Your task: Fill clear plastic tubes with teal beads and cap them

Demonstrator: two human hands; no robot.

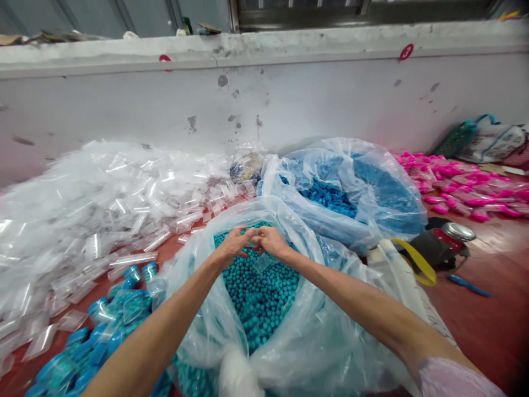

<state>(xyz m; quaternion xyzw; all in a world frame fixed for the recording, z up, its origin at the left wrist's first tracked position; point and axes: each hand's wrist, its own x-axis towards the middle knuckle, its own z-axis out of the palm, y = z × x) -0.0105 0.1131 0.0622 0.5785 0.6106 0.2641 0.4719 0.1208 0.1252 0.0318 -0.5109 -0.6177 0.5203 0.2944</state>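
Note:
My left hand (237, 243) and my right hand (271, 240) meet over an open clear plastic bag (194, 259) full of small round teal beads (258, 298). Fingers of both hands are bent and pinched together at the tips. Something small and see-through may be between them, but blur hides what it is. Just under my right hand is a clear plastic piece (264, 263), against the beads; whether it is held or lies there I cannot tell.
Clear plastic tubes (124, 193) are heaped at left. Filled containers with blue lids (95, 336) lie at front left. Behind stands a bag of blue pieces (330, 198); pink-ended packs (475, 187) are at right, near a dark object with a metal top (458, 231) and a blue tool (469, 285).

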